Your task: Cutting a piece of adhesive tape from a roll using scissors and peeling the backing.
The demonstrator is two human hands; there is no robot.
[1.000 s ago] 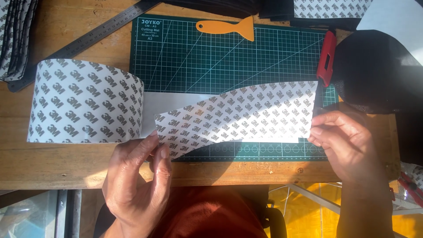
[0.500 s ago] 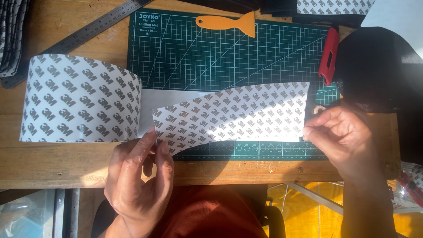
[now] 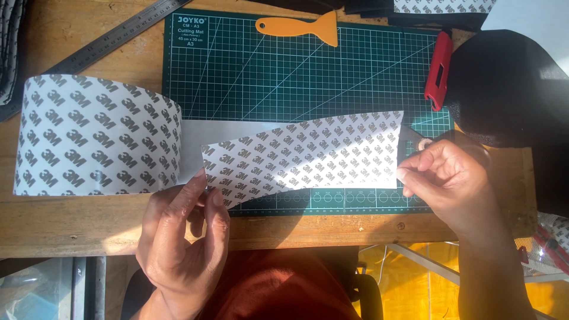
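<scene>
Two bare hands show in the lower half of the picture. The left hand (image 3: 184, 237) is at the lower left, and the right hand (image 3: 450, 178) is at the right side. Neither hand has a glove on. No ring or watch shows on them. The arms are bare too, with no sleeves down to the bottom edge. At the bottom middle, between the arms, there is a reddish-orange piece of clothing (image 3: 278, 290) that the person wears.
</scene>
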